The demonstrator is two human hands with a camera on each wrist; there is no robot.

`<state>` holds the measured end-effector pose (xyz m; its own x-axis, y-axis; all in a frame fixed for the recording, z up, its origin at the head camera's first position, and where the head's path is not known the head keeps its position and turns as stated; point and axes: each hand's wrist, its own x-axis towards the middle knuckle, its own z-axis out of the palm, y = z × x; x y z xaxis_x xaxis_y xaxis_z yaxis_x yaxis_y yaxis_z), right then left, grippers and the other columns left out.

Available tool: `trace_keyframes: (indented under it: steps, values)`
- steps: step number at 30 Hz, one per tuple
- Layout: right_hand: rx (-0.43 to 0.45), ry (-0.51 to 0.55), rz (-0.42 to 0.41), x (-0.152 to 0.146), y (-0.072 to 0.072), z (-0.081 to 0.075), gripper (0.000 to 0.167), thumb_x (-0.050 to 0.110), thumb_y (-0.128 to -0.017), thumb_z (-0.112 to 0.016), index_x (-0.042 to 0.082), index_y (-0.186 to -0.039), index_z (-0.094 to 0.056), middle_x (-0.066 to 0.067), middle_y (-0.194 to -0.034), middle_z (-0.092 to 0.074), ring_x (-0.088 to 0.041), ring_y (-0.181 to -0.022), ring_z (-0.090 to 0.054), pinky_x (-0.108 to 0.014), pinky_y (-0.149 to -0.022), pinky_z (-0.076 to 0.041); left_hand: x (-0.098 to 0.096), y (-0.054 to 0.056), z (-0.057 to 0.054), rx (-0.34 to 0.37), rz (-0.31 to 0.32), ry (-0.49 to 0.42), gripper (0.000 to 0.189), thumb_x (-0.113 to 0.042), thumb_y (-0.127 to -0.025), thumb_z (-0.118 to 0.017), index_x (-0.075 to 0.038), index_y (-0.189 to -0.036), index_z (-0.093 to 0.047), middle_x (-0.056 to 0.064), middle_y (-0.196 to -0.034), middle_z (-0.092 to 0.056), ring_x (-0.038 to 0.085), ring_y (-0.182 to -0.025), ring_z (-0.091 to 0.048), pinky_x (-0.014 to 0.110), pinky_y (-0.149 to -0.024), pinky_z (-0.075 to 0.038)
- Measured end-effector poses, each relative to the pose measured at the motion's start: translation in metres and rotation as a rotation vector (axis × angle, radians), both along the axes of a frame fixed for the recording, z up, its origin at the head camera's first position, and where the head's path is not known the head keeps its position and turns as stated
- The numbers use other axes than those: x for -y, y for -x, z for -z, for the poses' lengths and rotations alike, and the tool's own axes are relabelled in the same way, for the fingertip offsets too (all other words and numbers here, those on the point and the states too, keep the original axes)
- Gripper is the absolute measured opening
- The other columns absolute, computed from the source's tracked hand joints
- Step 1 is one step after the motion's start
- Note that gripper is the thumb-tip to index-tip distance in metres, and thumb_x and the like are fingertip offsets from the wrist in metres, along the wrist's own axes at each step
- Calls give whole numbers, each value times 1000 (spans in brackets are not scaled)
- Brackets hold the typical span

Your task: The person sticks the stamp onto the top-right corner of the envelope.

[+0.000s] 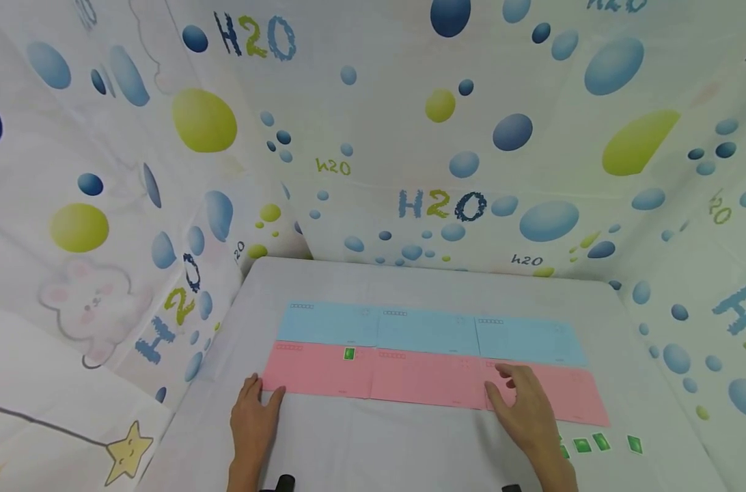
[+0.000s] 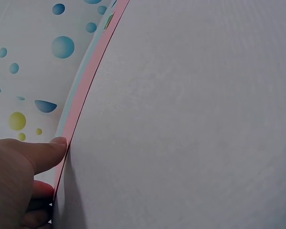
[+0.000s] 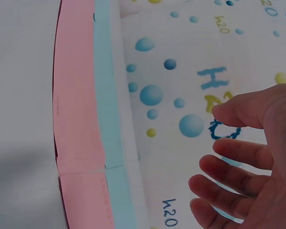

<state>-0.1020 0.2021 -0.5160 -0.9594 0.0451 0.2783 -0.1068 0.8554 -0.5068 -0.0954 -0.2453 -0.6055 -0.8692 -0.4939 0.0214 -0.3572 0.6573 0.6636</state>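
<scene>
A row of pink sheets [image 1: 428, 381] lies on the white table, edge to edge with a row of blue sheets [image 1: 428, 333] behind it. On the left pink sheet rests a small green rectangular piece [image 1: 349, 353] with a pale border. My left hand [image 1: 254, 418] touches the near left corner of the pink row, its thumb [image 2: 52, 151] at the sheet's edge and the other fingers relaxed. Over the right pink sheet hovers my right hand [image 1: 523, 408], thumb and fingers loosely spread, holding nothing. Several more green pieces [image 1: 583, 445] lie beside the right wrist, some partly hidden by it.
A white cloth [image 1: 324, 451] covers the table. Curtains printed with bubbles and H2O lettering [image 1: 442, 205] hang behind it and at both sides. Two dark objects [image 1: 285, 483] show at the bottom edge, near the wrists.
</scene>
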Motion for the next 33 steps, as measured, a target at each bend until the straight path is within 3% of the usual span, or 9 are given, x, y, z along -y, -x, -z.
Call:
trace_keyframes:
  steps: [4,11,17,25,33]
  values:
    - [20,-4,33,-9,-3,0,35,22,-90,-72,5,-121,-64,-9,-113,-65,-26,-97,-61,-38,-75,-53,0,0,1,-14,0,-10,65,-25,-92,-71,15,-138,-49,32,-149,-44,49,-143,-36,62,-118,-31]
    - [-7,-2,41,-21,-5,0,35,19,-90,-73,2,-118,-65,-12,-111,-66,-26,-94,-62,-36,-71,-53,0,-1,-5,56,43,-11,70,-29,-95,-66,16,-143,-42,33,-154,-36,51,-146,-30,61,-121,-26]
    - [62,-15,88,-30,-8,1,37,21,-91,-71,1,-121,-63,-15,-115,-65,-28,-97,-61,-38,-74,-53,-7,-1,-14,83,82,46,70,-27,-95,-64,16,-144,-39,35,-154,-32,54,-145,-28,63,-119,-27]
    - [125,12,99,-41,-12,4,39,25,-93,-70,2,-124,-63,-14,-115,-63,-28,-99,-61,-35,-73,-52,-36,-3,-30,-57,123,123,56,-19,-94,-68,13,-137,-50,32,-140,-51,49,-133,-48,59,-109,-44]
    - [163,27,119,-54,-18,11,41,26,-93,-70,-1,-124,-62,-18,-115,-63,-29,-97,-61,-33,-71,-51,-74,0,-30,-141,184,154,53,-17,-90,-74,8,-134,-57,28,-128,-61,43,-121,-58,55,-101,-52]
